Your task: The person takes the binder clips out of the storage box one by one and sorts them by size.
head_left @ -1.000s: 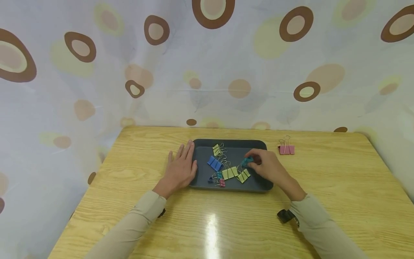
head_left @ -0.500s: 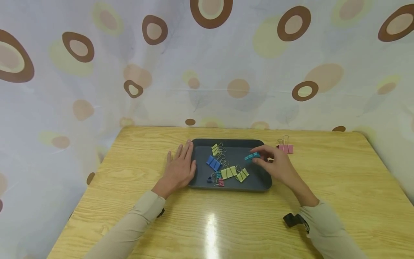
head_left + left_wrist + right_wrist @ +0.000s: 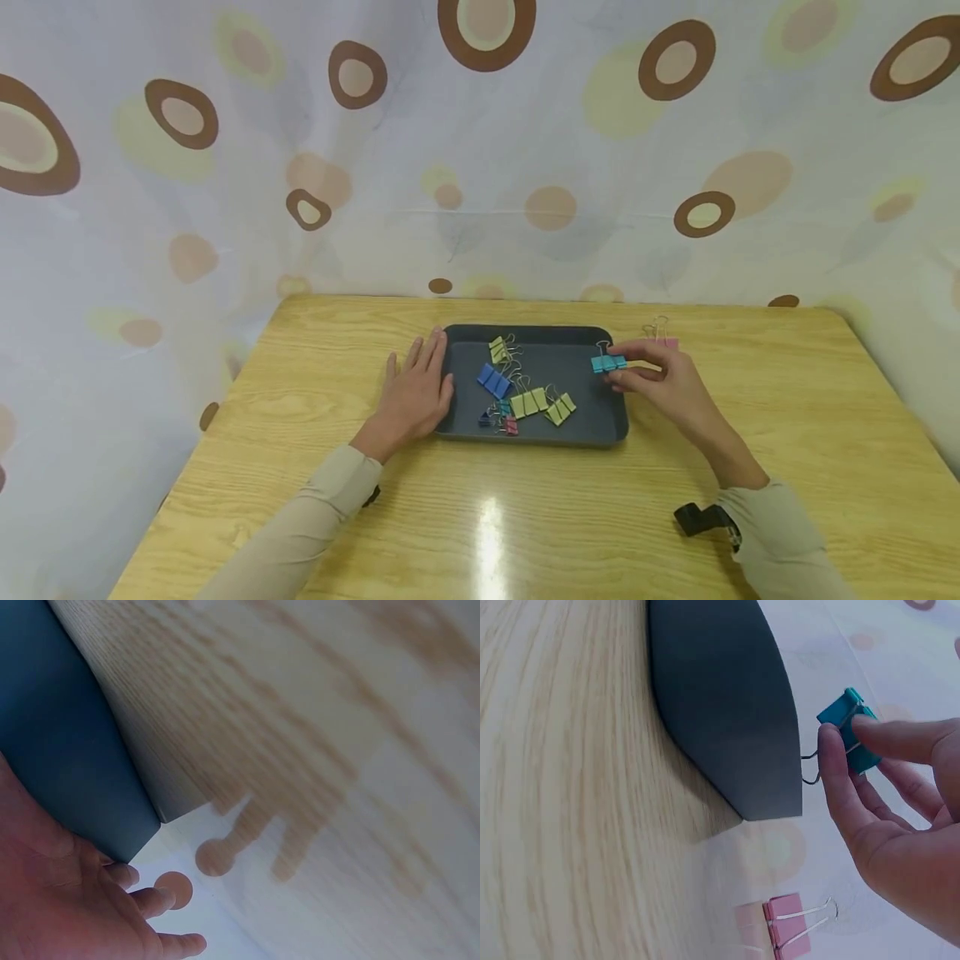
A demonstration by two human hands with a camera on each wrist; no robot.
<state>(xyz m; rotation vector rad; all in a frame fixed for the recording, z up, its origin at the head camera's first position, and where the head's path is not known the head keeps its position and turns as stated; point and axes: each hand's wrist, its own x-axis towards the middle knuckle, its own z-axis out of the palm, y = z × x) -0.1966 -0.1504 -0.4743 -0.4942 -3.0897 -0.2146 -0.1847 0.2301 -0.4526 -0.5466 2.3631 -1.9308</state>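
A teal binder clip (image 3: 608, 364) is pinched between the thumb and fingers of my right hand (image 3: 667, 385), above the right end of a dark grey tray (image 3: 585, 427). In the right wrist view the same teal binder clip (image 3: 860, 739) shows past the tray's wall, its wire handles pointing at the tray. My left hand (image 3: 415, 390) lies with straight fingers along the tray's left edge. Inside the tray are yellow binder clips (image 3: 529, 403), a blue binder clip (image 3: 494, 381) and several small ones, among them a red clip (image 3: 511, 427).
A pink binder clip (image 3: 787, 926) stands on the wooden table (image 3: 787, 400) to the right of the tray, partly behind my right hand in the head view. A patterned curtain (image 3: 480, 250) hangs behind the table's back edge.
My right hand has lifted the teal binder clip from beside the yellow ones and carried it right, turning it so a handle points up. My left hand has stayed put.
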